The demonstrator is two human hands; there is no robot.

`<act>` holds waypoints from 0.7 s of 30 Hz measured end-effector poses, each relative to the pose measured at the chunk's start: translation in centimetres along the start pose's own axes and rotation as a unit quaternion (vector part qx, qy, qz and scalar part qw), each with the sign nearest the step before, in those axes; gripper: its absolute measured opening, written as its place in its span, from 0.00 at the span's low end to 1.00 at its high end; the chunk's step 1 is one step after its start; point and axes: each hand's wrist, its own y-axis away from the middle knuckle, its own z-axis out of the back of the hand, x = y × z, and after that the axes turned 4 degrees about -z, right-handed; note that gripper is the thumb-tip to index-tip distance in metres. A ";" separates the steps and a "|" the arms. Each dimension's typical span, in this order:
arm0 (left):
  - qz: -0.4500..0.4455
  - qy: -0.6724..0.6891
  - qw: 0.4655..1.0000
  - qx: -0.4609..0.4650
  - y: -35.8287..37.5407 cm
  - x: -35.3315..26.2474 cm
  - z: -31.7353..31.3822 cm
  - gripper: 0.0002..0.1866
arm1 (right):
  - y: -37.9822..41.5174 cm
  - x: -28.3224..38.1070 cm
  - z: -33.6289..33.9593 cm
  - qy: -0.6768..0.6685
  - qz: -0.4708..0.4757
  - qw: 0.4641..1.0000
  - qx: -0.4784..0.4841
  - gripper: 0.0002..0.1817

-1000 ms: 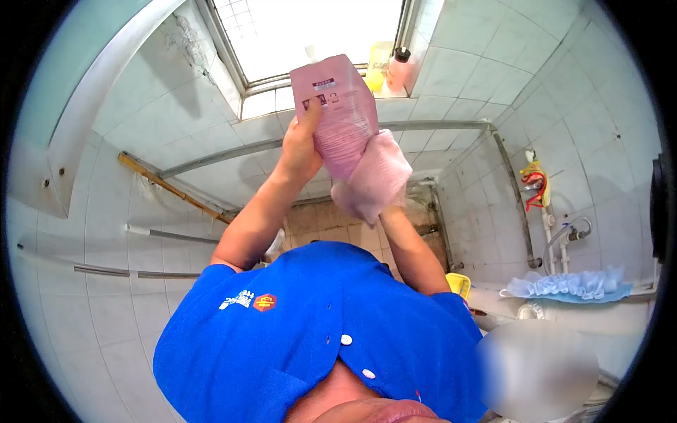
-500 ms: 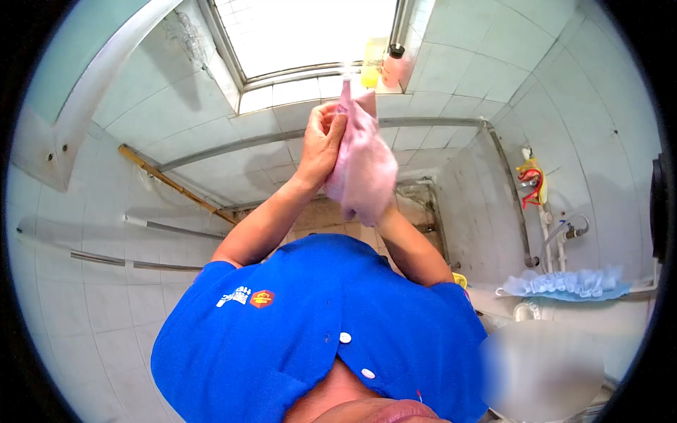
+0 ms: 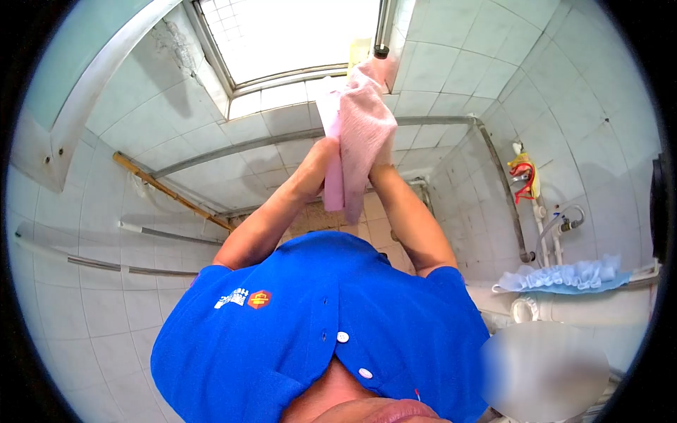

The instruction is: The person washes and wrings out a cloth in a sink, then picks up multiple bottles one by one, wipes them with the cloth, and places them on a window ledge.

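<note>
The pink pouch (image 3: 331, 151) stands edge-on to the camera, held up in front of the person's chest at about the height of the window sill, with the pink cloth (image 3: 367, 127) draped over its right face and top. The left hand (image 3: 317, 166) grips the pouch along its lower left edge, fingers closed round it. The right hand (image 3: 379, 173) sits under the cloth, mostly hidden by it; it seems to press the cloth against the pouch, though how its fingers lie cannot be told.

Judging from how things lie, the wiping of the pouch is under way: the cloth covers one side and the upper end, while the narrow left edge and the bottom show bare. Whether the covered face is already clean cannot be seen.

Beyond the hands, two bottles (image 3: 377, 60) stand on the window sill (image 3: 282, 74) just behind the cloth's top. Pipes (image 3: 233, 144) run along the tiled wall, and a blue frilled cloth (image 3: 564, 275) lies on a ledge to the right
</note>
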 end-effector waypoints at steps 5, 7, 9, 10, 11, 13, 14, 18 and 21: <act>0.063 -0.099 0.993 -0.011 0.3 -1.1 -0.1 0.30 | -1.6 3.6 1.8 0.516 0.246 0.818 0.061 0.14; 0.096 -0.088 0.991 -0.040 0.4 -1.9 0.3 0.31 | -2.0 2.8 2.0 0.284 0.189 0.932 0.121 0.11; 0.132 -0.087 0.986 -0.057 0.3 -2.5 1.0 0.30 | -1.7 3.4 1.7 0.015 -0.022 0.993 0.113 0.08; 0.138 -0.085 0.985 -0.059 0.1 -2.4 1.4 0.30 | -1.5 4.2 1.5 -0.067 -0.089 0.988 0.105 0.07; 0.137 -0.071 0.987 -0.047 -0.1 -2.2 2.0 0.29 | -2.2 2.8 1.6 -0.067 -0.070 0.992 0.079 0.06; 0.138 -0.050 0.988 -0.039 -0.2 -2.2 2.1 0.27 | -2.4 2.3 1.5 -0.003 -0.040 0.999 0.007 0.06; 0.142 -0.048 0.988 -0.041 -0.3 -2.2 2.0 0.27 | -2.1 2.0 1.6 0.069 0.000 0.998 -0.010 0.07; 0.062 0.004 0.992 -0.111 -1.3 -2.0 2.1 0.27 | 0.3 2.9 -0.1 0.344 0.097 0.932 -0.054 0.11; -0.011 0.065 0.985 -0.159 -2.9 -2.6 2.5 0.28 | 3.2 5.5 -3.8 0.521 0.136 0.842 -0.036 0.13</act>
